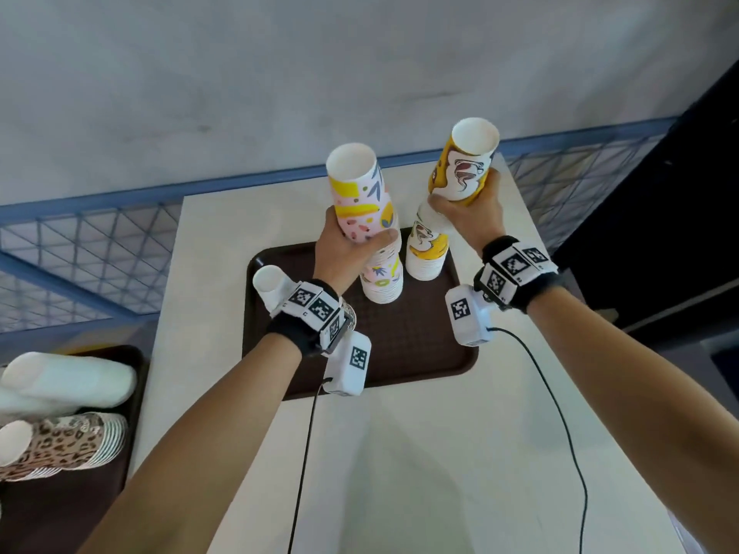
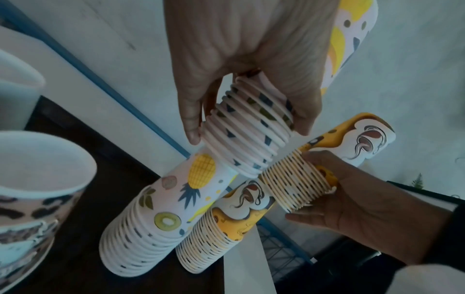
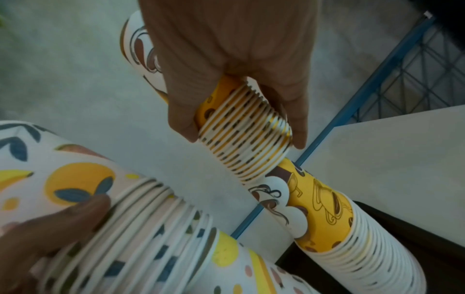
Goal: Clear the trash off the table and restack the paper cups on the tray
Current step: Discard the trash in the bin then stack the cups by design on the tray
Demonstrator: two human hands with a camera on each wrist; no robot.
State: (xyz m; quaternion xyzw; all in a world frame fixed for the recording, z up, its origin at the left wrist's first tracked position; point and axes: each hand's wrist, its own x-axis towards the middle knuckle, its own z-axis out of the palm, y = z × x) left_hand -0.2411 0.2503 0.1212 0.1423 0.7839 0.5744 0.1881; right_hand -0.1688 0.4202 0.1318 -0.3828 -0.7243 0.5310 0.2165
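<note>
A dark brown tray (image 1: 420, 353) lies on the white table. On it stand an upside-down stack of pink fruit-print cups (image 1: 382, 283) and one of yellow coffee-print cups (image 1: 426, 255). My left hand (image 1: 356, 233) grips a second fruit-print stack (image 1: 360, 193), whose lowest rims (image 2: 249, 135) meet the top of the tray stack (image 2: 161, 218). My right hand (image 1: 464, 193) grips a second yellow stack (image 1: 466, 169). Its rims (image 3: 246, 137) sit at the top of the yellow tray stack (image 3: 339, 228). Both held stacks lean slightly.
A white cup stack (image 1: 268, 281) and a leopard-print cup (image 2: 37, 189) stand on the tray's left side, under my left wrist. A second tray (image 1: 138, 377) at far left holds white cups (image 1: 68, 381) and leopard cups (image 1: 60, 445). A blue mesh fence (image 1: 100, 241) runs behind the table.
</note>
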